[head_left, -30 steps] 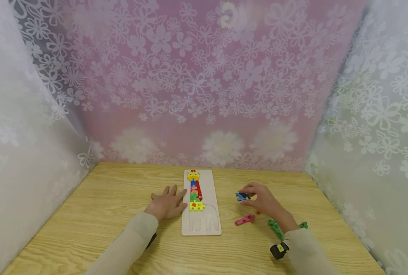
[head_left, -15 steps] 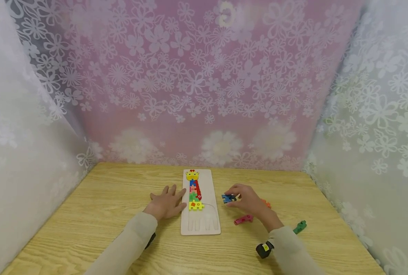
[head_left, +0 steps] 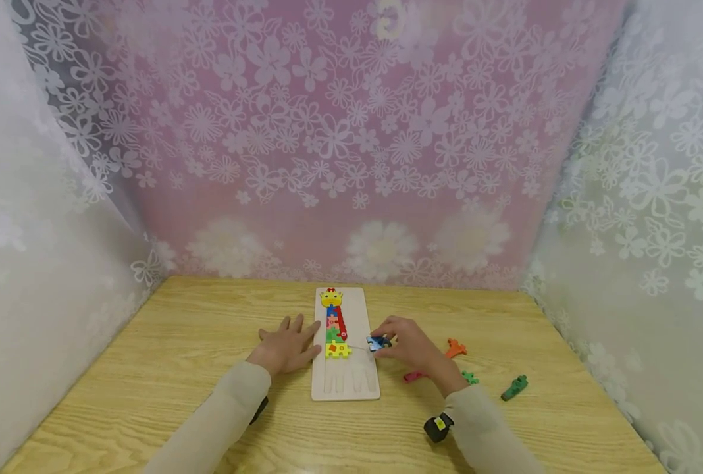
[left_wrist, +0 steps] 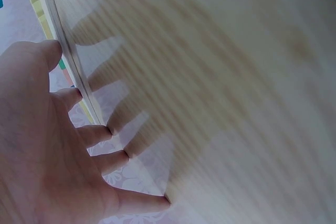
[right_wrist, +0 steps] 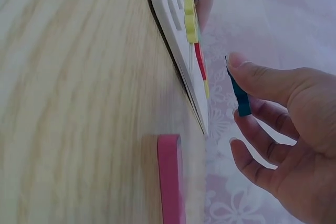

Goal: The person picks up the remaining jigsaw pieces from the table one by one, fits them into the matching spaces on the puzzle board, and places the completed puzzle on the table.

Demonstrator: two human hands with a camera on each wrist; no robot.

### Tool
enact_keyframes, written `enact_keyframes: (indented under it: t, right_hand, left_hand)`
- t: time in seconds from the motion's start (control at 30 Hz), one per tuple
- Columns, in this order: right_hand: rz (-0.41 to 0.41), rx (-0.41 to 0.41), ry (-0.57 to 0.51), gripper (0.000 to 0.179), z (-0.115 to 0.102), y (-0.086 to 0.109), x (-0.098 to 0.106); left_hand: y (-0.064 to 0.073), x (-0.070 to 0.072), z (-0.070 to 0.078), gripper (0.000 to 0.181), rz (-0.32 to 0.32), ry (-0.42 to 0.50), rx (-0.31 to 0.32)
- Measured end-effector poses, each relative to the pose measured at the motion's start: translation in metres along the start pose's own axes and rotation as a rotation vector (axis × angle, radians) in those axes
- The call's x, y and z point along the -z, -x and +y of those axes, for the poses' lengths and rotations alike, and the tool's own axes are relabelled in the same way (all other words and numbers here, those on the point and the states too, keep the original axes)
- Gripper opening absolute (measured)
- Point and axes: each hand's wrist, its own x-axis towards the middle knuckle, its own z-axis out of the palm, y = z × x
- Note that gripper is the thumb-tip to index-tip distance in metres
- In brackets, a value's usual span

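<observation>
A pale puzzle board (head_left: pixel 360 316) lies on the table, partly filled with a giraffe's yellow head (head_left: pixel 330 298), a neck of coloured pieces and a yellow body piece (head_left: pixel 338 350). Bare recesses show in its lower part. My left hand (head_left: pixel 286 347) rests flat with fingers spread, thumb and fingertips at the board's left edge. Between thumb and fingers my right hand (head_left: pixel 409 345) pinches a blue puzzle piece (head_left: pixel 378 343), held over the board's right edge. In the right wrist view that puzzle piece (right_wrist: pixel 239 90) is seen edge-on, raised above the table.
To the right lie an orange piece (head_left: pixel 455 347), a bright green piece (head_left: pixel 469 377) and a dark green piece (head_left: pixel 514 388). A pink piece (head_left: pixel 413 376) is partly hidden by my right hand. Flowered curtains (head_left: pixel 351 145) stand behind and at both sides.
My right hand has carried the blue puzzle piece leftward to the board's right edge, uncovering the orange and green pieces. My left hand has stayed in place.
</observation>
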Motion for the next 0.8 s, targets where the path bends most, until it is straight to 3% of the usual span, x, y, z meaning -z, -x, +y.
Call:
enact_keyframes:
  t: [0.8]
  right_hand:
    - [-0.089,-0.091,-0.002,0.028,-0.013,-0.017,-0.019]
  left_hand:
    - [0.001,0.000,0.001,0.066,0.003,-0.016,0.005]
